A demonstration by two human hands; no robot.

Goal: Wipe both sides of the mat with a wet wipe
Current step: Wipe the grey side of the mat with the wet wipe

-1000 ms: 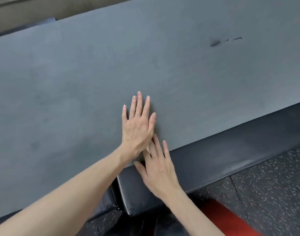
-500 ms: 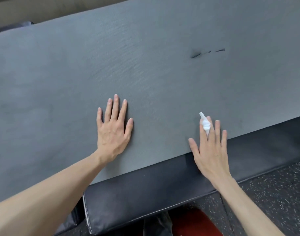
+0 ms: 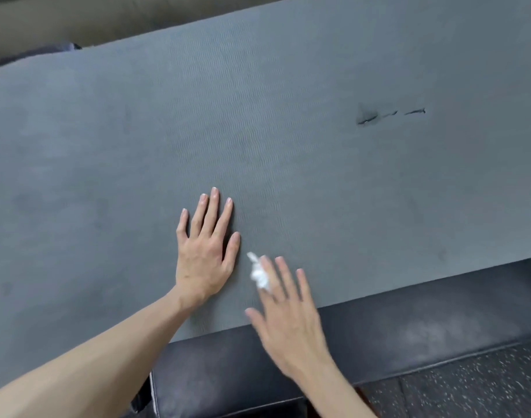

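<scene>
A grey mat (image 3: 258, 131) lay spread flat across a black padded bench (image 3: 408, 336), covering most of what I could see, its near edge running at a slant just above the bench's dark front strip. The left hand (image 3: 205, 251) was pressed palm-down on the mat near that edge, fingers straight and slightly fanned, holding nothing. Just to its right, the right hand (image 3: 288, 321) sat partly on the mat and partly over the bench edge, blurred, its fingers stretched out forward and its thumb out to the left. A crumpled white wet wipe (image 3: 259, 273) showed at the first two fingers of that hand, a pointed bit of it sticking out past the fingertips towards the left thumb; it seemed caught between or under those straight fingers and laid against the mat, though with the blur I could not tell exactly how it was kept there. The two hands were close but apart, with the wipe in the narrow gap between them. Farther off to the right, the mat's surface had a small tear (image 3: 368, 117) with a couple of thin slits in a line beside it. Below the bench, at the bottom right corner, was dark speckled flooring (image 3: 484, 387).
</scene>
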